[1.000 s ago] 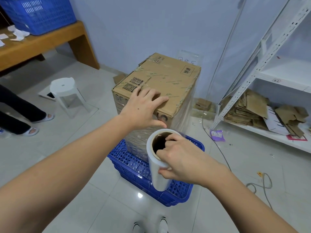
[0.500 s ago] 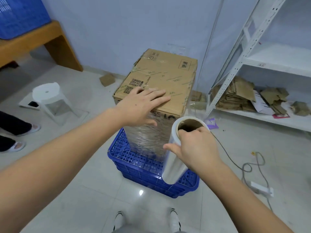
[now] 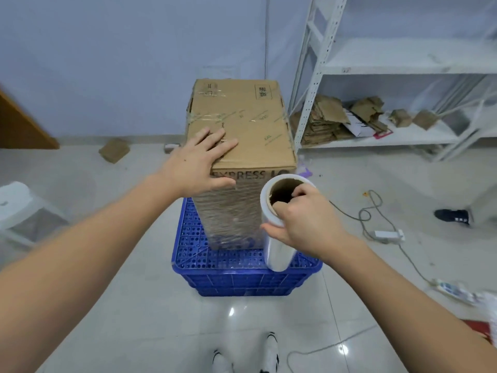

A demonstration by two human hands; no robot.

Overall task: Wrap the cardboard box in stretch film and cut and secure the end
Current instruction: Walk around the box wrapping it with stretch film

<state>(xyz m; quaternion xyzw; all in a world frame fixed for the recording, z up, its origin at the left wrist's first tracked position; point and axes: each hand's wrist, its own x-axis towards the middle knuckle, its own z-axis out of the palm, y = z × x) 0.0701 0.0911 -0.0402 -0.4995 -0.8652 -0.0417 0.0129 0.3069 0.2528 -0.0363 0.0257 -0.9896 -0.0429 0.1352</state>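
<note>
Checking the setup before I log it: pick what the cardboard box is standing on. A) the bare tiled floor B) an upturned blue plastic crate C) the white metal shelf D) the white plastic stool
B: the cardboard box stands upright on the perforated base of the upturned blue plastic crate, which sits on the tiled floor.

Showing: one cardboard box [image 3: 242, 125], one stretch film roll [image 3: 274, 238], one blue crate [image 3: 242, 275], one white stool [image 3: 16, 203], two hands [image 3: 196, 162].
</note>
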